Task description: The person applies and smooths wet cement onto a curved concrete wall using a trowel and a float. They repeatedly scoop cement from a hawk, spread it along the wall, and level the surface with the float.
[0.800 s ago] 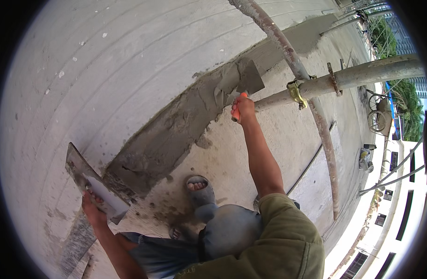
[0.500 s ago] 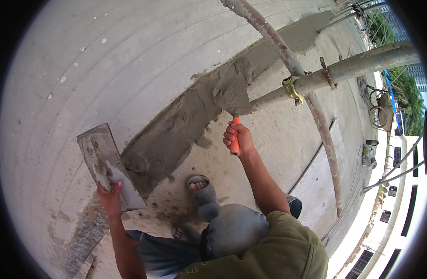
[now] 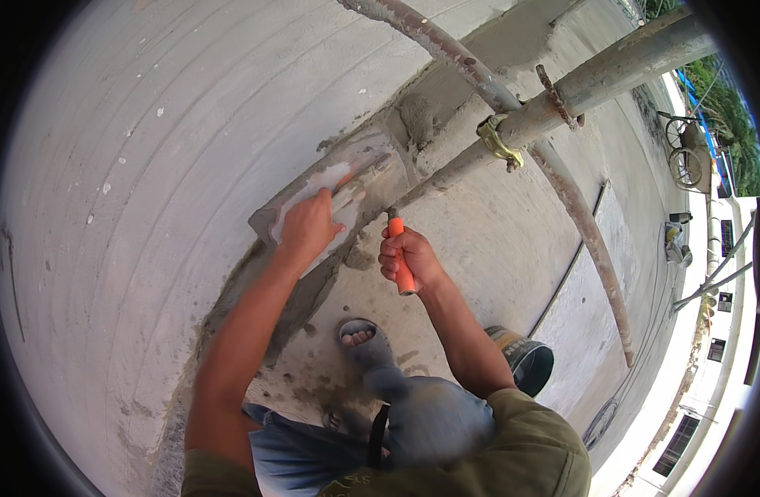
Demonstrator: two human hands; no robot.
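Observation:
My left hand (image 3: 309, 228) is closed on the grip of a rectangular plastering float (image 3: 280, 217), whose long plate lies along the wet mortar strip (image 3: 313, 290) at the foot of the wall. My right hand (image 3: 409, 258) wraps round the orange handle of a trowel (image 3: 402, 277), just right of the float. The trowel's blade is mostly hidden by the float, and I cannot tell whether the two tools touch. Rough wet mortar (image 3: 419, 116) lies beyond the float.
A scaffold pipe (image 3: 620, 62) crosses a thinner rusty pipe (image 3: 583, 219) close to my right hand, joined near a brass-coloured clamp (image 3: 500, 142). A bucket (image 3: 533, 364) stands by my right elbow. The pale wall (image 3: 148, 215) rises at left. A wheeled cart (image 3: 686, 157) stands far right.
My left hand has carried the float up and right, from the lower left onto the mortar strip beside the trowel. My right hand has shifted slightly; the trowel's blade, visible before, is now mostly covered.

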